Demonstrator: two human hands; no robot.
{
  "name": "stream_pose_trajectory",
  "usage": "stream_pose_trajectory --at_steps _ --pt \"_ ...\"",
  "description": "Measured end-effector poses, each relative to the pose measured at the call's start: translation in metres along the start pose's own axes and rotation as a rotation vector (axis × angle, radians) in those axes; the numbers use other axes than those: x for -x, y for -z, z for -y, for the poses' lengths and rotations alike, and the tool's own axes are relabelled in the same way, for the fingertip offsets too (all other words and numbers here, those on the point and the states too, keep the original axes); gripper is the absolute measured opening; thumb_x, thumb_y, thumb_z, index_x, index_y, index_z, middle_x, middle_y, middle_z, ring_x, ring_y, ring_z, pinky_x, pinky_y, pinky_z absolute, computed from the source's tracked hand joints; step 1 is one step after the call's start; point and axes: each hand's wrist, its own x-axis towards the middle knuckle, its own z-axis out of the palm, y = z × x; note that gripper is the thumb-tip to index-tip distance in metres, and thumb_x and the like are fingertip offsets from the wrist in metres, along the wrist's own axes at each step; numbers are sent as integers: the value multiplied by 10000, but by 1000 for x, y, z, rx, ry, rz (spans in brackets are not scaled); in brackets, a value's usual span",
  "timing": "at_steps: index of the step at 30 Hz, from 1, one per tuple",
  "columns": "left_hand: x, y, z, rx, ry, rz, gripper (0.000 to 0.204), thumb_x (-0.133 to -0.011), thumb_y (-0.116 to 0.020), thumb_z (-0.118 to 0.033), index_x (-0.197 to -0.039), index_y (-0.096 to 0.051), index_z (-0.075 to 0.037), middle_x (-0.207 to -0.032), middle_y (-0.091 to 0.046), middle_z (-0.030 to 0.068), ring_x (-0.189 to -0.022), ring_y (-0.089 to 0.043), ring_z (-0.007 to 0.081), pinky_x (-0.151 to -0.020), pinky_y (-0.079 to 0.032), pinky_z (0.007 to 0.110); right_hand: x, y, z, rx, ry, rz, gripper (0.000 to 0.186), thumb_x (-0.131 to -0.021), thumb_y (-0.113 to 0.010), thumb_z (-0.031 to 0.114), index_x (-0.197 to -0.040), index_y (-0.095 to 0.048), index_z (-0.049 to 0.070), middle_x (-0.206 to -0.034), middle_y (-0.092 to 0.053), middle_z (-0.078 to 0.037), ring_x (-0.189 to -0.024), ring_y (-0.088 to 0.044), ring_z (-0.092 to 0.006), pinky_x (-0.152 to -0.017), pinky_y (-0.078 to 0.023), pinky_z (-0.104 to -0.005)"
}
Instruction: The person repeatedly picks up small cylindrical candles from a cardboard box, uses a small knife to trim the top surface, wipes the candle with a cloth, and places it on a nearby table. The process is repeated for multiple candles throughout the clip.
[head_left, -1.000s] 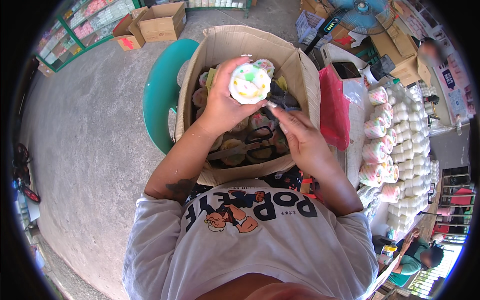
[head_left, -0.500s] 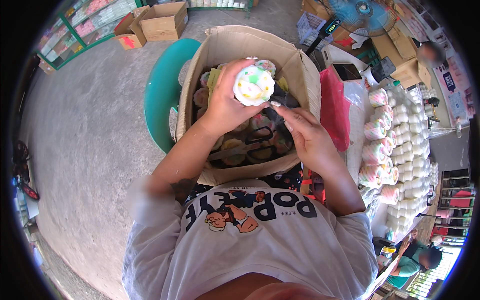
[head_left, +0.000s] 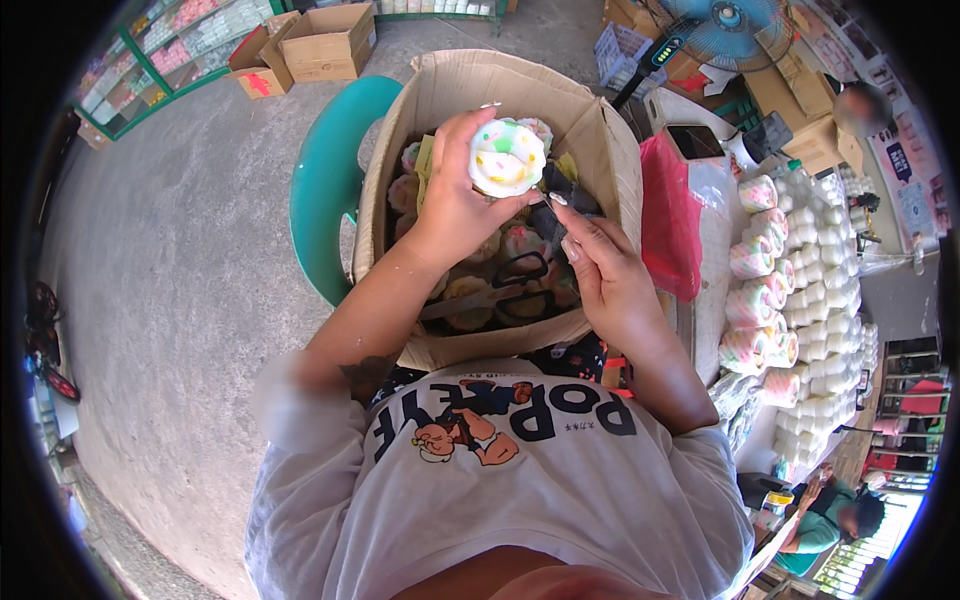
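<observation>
My left hand (head_left: pixel 450 200) is wrapped round the side of a white, scalloped, cup-like piece (head_left: pixel 507 158) with green and yellow spots, its round top turned up. My right hand (head_left: pixel 612 275) has thumb and fingers pinched just below the piece's lower right edge. Something thin and dark seems to be at its fingertips, too small to name. Both hands are over an open cardboard box (head_left: pixel 612 170). Inside lie several similar spotted pieces (head_left: pixel 522 243), a dark cloth-like bundle (head_left: pixel 572 190) and black-handled scissors (head_left: pixel 470 303).
A green plastic chair (head_left: pixel 325 190) stands left of the box. To the right, a table holds a pink bag (head_left: pixel 668 225), a phone (head_left: pixel 693 142) and stacked white and coloured pieces (head_left: pixel 800 300). A fan (head_left: pixel 725 30) stands behind. A co-worker (head_left: pixel 835 525) is at lower right.
The spotted piece has shifted slightly up and away in my left hand. My right fingertips have moved up a little beside it, and the right forearm has swung inward.
</observation>
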Motion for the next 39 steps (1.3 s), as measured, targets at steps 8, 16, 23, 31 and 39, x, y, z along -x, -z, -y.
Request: stream_pose_trajectory --at_steps 8,16,23,31,39 --pt "7 -8 11 42 82 -86 962 -617 -850 -93 -1370 -258 -2 -1227 -397 186 -1133 -425 335 -971 -373 401 -8 -7 16 -59 -42 -30 382 -931 -523 43 -1308 -526 104 -999 -575 -135 -805 -568 -200 -748 -468 -276" --pt "5 -5 10 113 177 -137 975 -638 -848 -109 -1373 -223 29 -1215 -404 177 -1140 -450 289 -985 -385 392 -11 -14 10 -124 -34 -50 426 -936 -482 25 -1355 -455 97 -938 -560 -138 -780 -579 -240 -719 -485 -317" --pt "4 -5 3 574 512 90 922 -727 -779 -37 -1392 -144 34 -1314 -375 154 -1230 -436 217 -1015 -406 338 -39 -7 0 -749 -178 106 439 -994 -421 120 -1422 -332 73 -884 -567 -46 -709 -544 -72 -622 -468 -221" --pt "7 -3 3 583 402 262 793 -718 -730 75 -1378 -300 -23 -1349 -422 102 -1252 -434 199 -1050 -381 353 -35 19 -1 -550 -164 44 387 -982 -445 88 -1368 -432 96 -982 -604 -69 -772 -589 -106 -660 -486 -240" --pt "2 1 -1 705 369 176 818 -668 -784 49 -1352 -347 -47 -1292 -464 89 -1191 -491 182 -1005 -425 320 -17 32 -8 110 190 -137 344 -836 -555 -57 -1140 -619 93 -1028 -608 -136 -927 -622 -277 -783 -510 -343"
